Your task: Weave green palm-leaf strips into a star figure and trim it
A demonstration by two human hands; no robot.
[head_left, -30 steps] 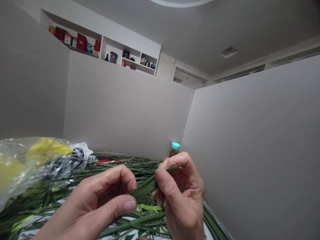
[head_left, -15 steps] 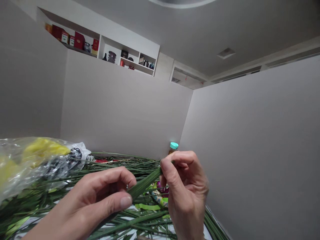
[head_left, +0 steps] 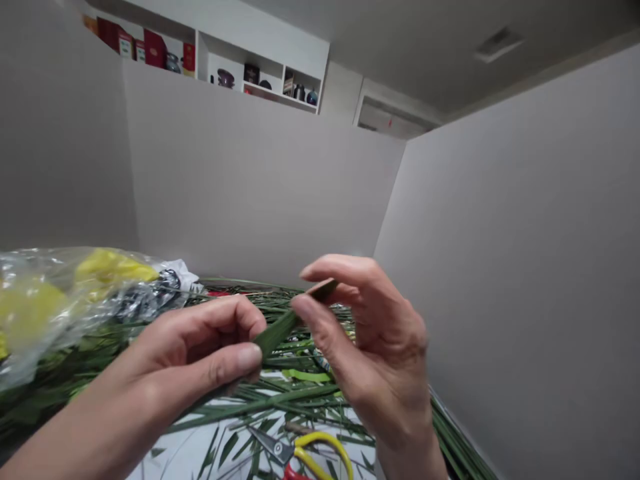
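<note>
Both hands hold one long narrow green leaf strip above the table. My left hand pinches it between thumb and forefinger at its lower part. My right hand pinches its upper end between thumb and forefinger, the other fingers curled. The strip runs slanted up to the right between the two hands. Below them lie many loose green leaf strips spread over a white table surface.
Scissors with yellow and red handles lie on the table under my right hand. A clear plastic bag with yellow contents sits at the left. Grey partition walls close in the back and right. A shelf with boxes and jars is high up.
The view has tilted down, bringing the scissors into sight and hiding the teal-capped bottle behind my right hand. My right hand has shifted its pinch at the strip's upper end.
</note>
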